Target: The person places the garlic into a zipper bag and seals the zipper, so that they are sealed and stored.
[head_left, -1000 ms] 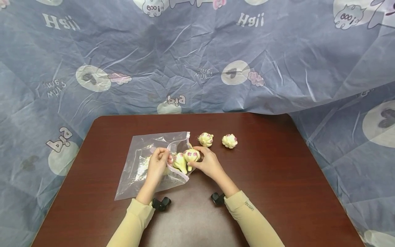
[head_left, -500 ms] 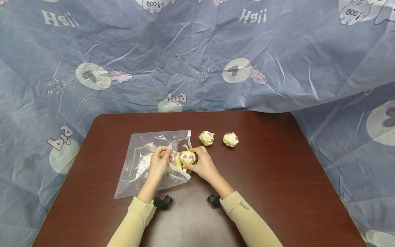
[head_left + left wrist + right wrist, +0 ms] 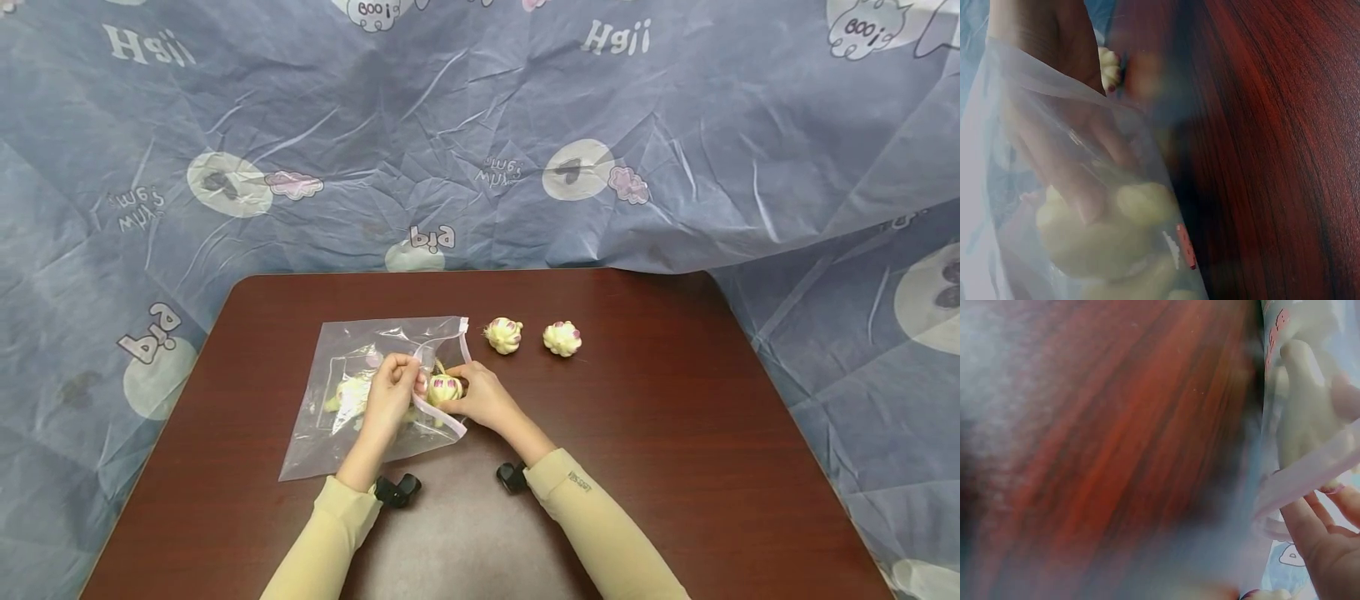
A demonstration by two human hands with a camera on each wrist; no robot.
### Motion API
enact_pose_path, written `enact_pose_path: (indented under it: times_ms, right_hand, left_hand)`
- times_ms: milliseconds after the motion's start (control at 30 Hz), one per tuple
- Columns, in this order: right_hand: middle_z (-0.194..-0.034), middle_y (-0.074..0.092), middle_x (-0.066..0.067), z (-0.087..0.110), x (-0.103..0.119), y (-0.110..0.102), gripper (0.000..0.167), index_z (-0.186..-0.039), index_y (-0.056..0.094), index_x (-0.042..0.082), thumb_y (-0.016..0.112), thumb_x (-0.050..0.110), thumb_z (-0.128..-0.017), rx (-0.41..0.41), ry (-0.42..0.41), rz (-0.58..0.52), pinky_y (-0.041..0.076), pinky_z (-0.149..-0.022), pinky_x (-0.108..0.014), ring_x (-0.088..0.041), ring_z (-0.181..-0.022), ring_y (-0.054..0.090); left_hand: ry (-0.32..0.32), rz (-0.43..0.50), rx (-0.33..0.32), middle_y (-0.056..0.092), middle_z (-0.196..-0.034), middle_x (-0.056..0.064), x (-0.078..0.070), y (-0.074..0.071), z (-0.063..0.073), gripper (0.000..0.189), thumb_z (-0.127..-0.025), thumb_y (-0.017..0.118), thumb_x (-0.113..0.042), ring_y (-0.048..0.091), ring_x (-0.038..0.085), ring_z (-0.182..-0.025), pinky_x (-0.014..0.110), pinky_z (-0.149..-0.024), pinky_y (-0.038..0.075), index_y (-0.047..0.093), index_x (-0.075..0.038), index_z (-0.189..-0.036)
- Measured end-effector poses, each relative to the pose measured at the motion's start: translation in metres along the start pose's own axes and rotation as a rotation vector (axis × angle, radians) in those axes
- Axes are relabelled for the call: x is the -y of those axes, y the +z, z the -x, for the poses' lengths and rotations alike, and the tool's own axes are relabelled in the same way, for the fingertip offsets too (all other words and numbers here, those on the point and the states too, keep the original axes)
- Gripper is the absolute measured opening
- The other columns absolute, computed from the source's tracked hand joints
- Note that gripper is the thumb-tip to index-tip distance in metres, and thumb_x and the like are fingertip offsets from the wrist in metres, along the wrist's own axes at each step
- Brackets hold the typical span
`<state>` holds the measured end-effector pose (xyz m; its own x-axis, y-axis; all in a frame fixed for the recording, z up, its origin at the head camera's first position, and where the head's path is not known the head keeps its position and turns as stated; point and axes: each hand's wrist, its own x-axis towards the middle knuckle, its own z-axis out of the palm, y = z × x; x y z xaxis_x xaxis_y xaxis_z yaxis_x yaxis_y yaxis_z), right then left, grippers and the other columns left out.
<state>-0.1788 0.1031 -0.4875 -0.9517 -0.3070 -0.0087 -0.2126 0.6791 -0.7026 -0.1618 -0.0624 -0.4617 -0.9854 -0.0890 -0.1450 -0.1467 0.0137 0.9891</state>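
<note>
A clear zip bag lies on the table with its mouth toward the right. My left hand pinches the upper edge of that mouth and lifts it. Just inside the opening, my right hand grips a pale garlic bulb with purple marks, thumb on the near side and fingers on the far side. More garlic shows through the plastic, partly hidden behind my left hand. Through the hazy plastic in the left wrist view, fingers rest against a pale garlic bulb. The right wrist view shows the zip strip close up.
Beyond my right hand, two loose garlic bulbs lie on the brown table: the nearer bulb close to the bag's corner, the other bulb farther right. A blue printed cloth hangs behind the table.
My right hand has moved left with the garlic bulb, from outside the bag's mouth to within it. The garlic in the bag sits farther left. My left hand keeps its pinch on the edge.
</note>
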Motion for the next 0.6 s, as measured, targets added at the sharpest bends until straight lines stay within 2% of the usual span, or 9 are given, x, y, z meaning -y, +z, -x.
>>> enact_pose_path:
  times_ms: [200,367,467,600]
  right_hand:
    - [-0.108,0.068,-0.011,-0.009,0.004,0.003,0.05,-0.118,0.067,0.002,0.083,0.024,-0.076,0.067,-0.04,0.07,0.052,-0.083,-0.033,-0.021,-0.096,0.061]
    - [-0.105,0.069,-0.01,-0.013,0.007,0.005,0.048,-0.118,0.067,0.001,0.081,0.025,-0.078,0.081,-0.063,0.115,0.052,-0.079,-0.032,-0.02,-0.091,0.061]
    - [-0.108,0.069,-0.01,-0.012,0.007,0.004,0.051,-0.121,0.066,0.002,0.082,0.027,-0.078,0.086,-0.05,0.108,0.053,-0.081,-0.032,-0.02,-0.093,0.062]
    - [-0.115,0.067,-0.01,-0.008,0.005,0.0,0.057,-0.124,0.064,0.004,0.084,0.03,-0.078,0.085,-0.013,0.031,0.056,-0.087,-0.031,-0.021,-0.102,0.066]
  left_hand:
    - [0.006,-0.005,0.015,0.059,-0.073,-0.004,-0.001,0.0,0.002,0.015,-0.102,0.053,-0.014,0.057,0.006,-0.065,0.015,-0.06,0.051,0.055,0.001,-0.104]
    - [0.019,0.004,0.014,0.059,-0.072,-0.004,-0.002,0.0,0.002,0.016,-0.101,0.054,-0.013,0.057,0.005,-0.064,0.015,-0.06,0.05,0.055,0.003,-0.103]
    - [0.022,0.012,0.001,0.059,-0.071,-0.004,-0.001,0.001,0.001,0.015,-0.101,0.054,-0.012,0.057,0.005,-0.063,0.015,-0.059,0.051,0.055,0.003,-0.102]
    - [0.013,0.004,-0.008,0.06,-0.071,-0.004,-0.001,-0.001,0.001,0.015,-0.101,0.055,-0.012,0.057,0.005,-0.062,0.016,-0.058,0.052,0.055,0.003,-0.102]
